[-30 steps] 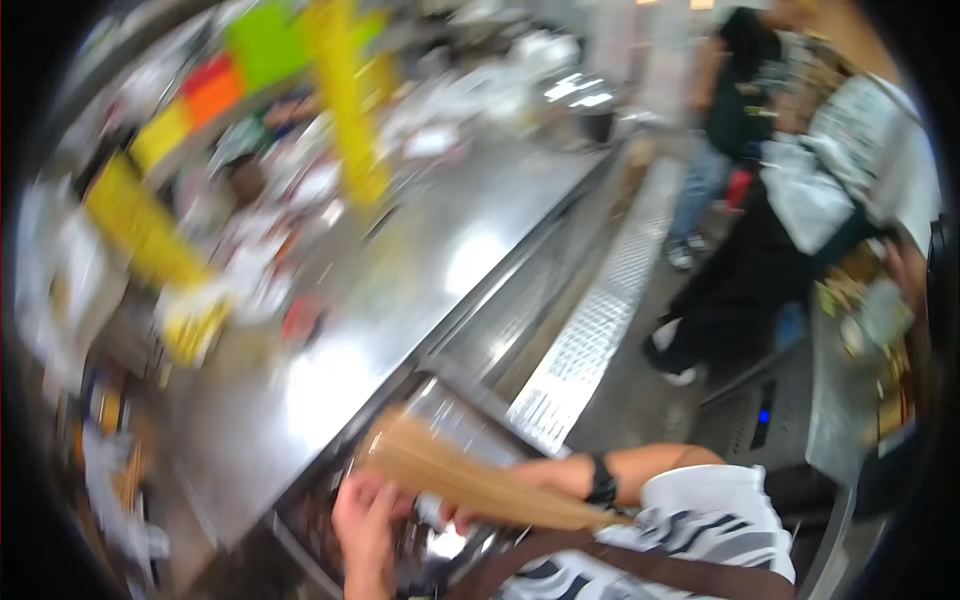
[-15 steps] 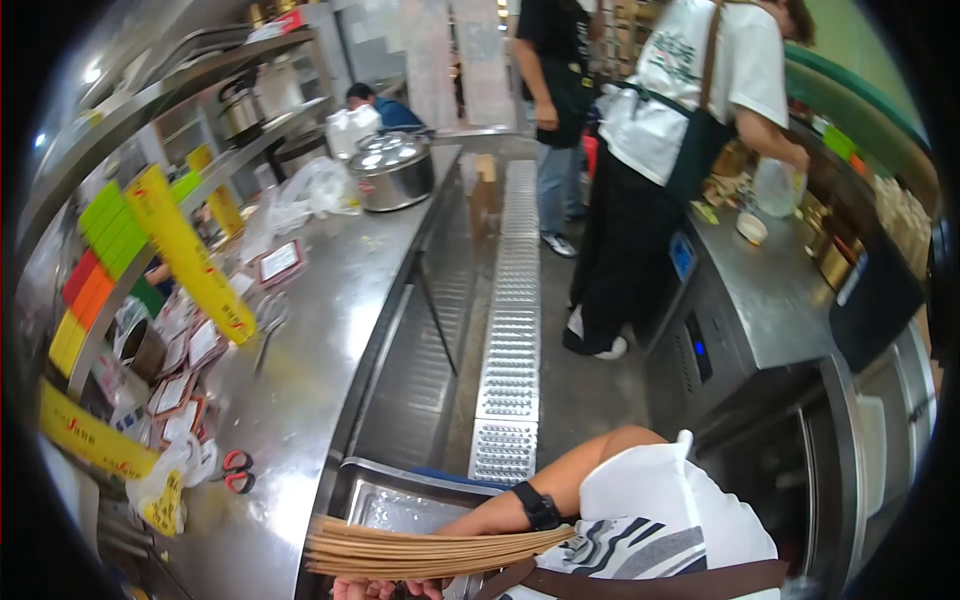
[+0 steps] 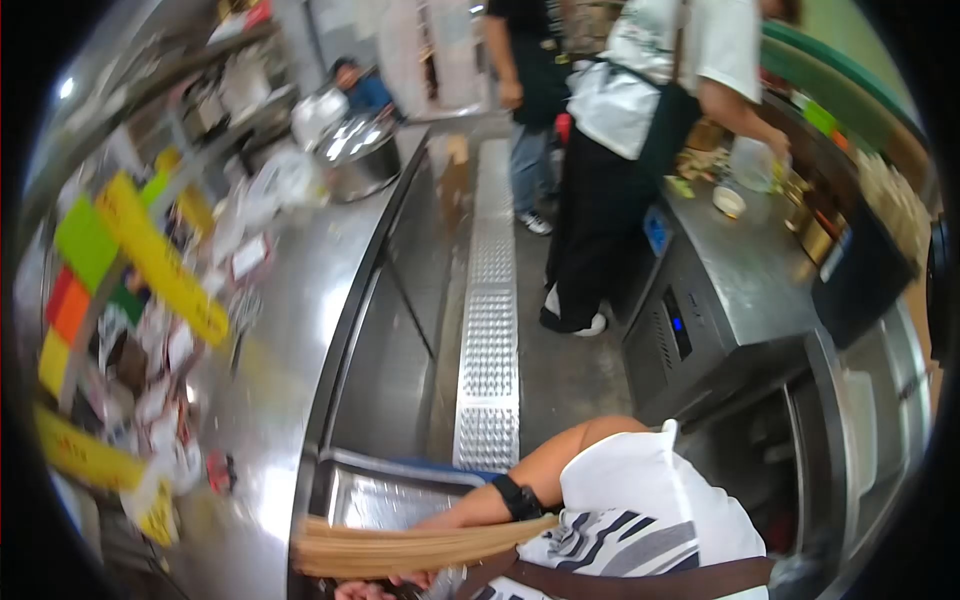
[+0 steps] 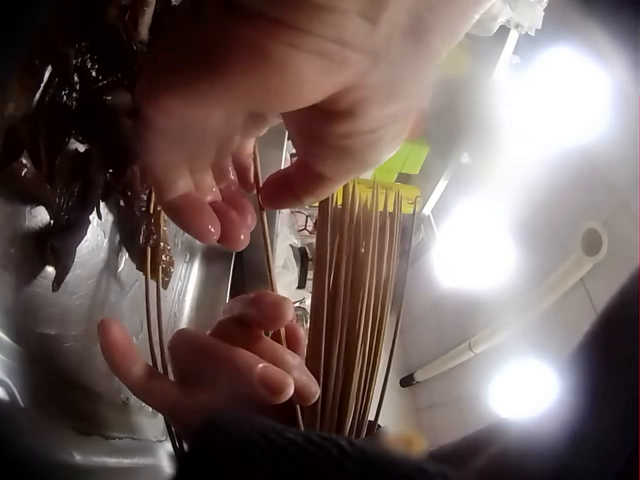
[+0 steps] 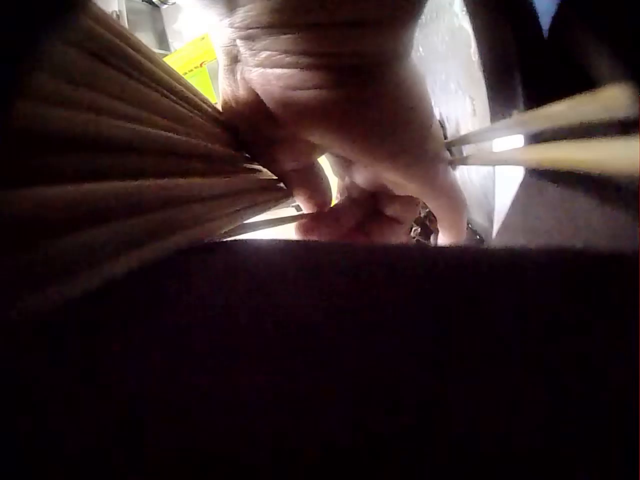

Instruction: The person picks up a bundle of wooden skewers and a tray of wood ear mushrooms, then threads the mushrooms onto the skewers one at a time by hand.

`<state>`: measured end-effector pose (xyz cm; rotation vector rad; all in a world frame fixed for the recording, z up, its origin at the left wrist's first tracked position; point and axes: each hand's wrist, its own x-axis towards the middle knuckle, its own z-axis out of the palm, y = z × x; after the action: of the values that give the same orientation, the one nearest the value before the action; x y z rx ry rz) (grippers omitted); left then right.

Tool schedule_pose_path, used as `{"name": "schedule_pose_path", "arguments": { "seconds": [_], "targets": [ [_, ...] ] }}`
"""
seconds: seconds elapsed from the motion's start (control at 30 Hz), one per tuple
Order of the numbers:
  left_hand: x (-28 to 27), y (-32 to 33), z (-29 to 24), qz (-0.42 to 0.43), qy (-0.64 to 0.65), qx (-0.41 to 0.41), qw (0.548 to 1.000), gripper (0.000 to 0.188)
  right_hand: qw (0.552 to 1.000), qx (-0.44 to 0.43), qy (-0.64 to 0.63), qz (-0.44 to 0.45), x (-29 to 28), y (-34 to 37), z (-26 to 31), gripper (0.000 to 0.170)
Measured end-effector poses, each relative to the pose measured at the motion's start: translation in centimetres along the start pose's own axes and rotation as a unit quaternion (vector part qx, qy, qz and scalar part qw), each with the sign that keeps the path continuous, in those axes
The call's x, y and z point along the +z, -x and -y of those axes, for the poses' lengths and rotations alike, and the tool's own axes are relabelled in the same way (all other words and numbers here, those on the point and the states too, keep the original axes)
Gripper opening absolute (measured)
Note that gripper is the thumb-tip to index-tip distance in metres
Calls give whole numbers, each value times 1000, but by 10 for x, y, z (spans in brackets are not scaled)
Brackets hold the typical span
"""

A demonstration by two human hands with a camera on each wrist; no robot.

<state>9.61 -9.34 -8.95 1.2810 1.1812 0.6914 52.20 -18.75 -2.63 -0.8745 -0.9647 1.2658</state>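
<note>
In the head view, a fanned bundle of thin wooden sticks (image 3: 400,548) lies across the front of the body, above both hands. At the bottom edge the left hand (image 3: 358,591) and right hand (image 3: 415,578) are mostly hidden. The left wrist view shows the left hand (image 4: 290,80) pinching a single stick (image 4: 268,240) between thumb and fingers. Below it, the right hand (image 4: 220,365) has curled fingers around that stick's lower part; two sticks (image 4: 152,290) with dark pieces at their ends pass beside its fingers. Dark, wet pieces (image 4: 70,170) hang above the metal tray (image 4: 80,340).
Left stands a steel counter (image 3: 270,380) with packets, red-handled scissors (image 3: 220,470) and a lidded pot (image 3: 358,160). A metal floor grating (image 3: 487,360) runs between it and the right counter (image 3: 750,280), where a person in a white shirt (image 3: 640,110) stands beside another person.
The head view has swung round and steadied, then shifted slightly; counters and people now appear further left than half a second ago. The stick bundle remains near the hands.
</note>
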Motion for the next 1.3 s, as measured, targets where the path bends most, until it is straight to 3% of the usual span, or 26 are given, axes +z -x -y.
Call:
{"name": "schedule_pose_path", "arguments": {
  "seconds": [0.03,0.07,0.1,0.13,0.23,0.27,0.3,0.33,0.37,0.47,0.57,0.7,0.9,1.03,1.17,1.3],
  "targets": [
    [-1,5,-4,9,-54,22,998,14,1000,24,-8,16,6,-6,-9,39],
    [-19,3,9,44,-278,87,955,12,997,61,-23,46,14,-19,-25,39],
    [-28,2,23,44,-320,191,927,8,989,109,-45,93,27,-38,-49,39],
    [-22,12,10,17,-334,216,917,5,972,164,-74,148,46,-54,-80,39],
    [-36,33,3,8,-413,167,895,10,888,305,-182,292,130,-55,-171,39],
    [-44,35,5,16,-430,164,888,15,910,291,-184,232,146,-54,-155,34],
    [-47,39,9,17,-429,154,890,16,901,291,-237,217,143,-52,-173,26],
    [-50,39,9,18,-438,161,884,16,881,356,-218,222,149,-65,-166,26],
    [-51,40,11,16,-445,163,880,17,892,368,-193,179,155,-64,-166,19],
    [-59,45,24,14,-447,176,877,20,878,364,-213,227,158,-64,-187,14],
    [-50,35,29,39,-489,201,848,26,891,375,-178,184,161,-63,-174,14],
    [-42,22,22,1,-501,275,820,31,890,383,-180,171,160,-61,-170,14],
    [-44,12,25,63,-492,293,817,24,897,364,-174,181,158,-61,-171,16],
    [-33,5,27,70,-541,265,795,26,888,366,-170,220,157,-65,-175,19],
    [-34,-2,37,58,-564,267,779,23,896,379,-153,175,161,-64,-169,15],
    [-36,-3,32,37,-522,294,799,13,887,371,-171,215,153,-65,-182,21]
  ]
}}
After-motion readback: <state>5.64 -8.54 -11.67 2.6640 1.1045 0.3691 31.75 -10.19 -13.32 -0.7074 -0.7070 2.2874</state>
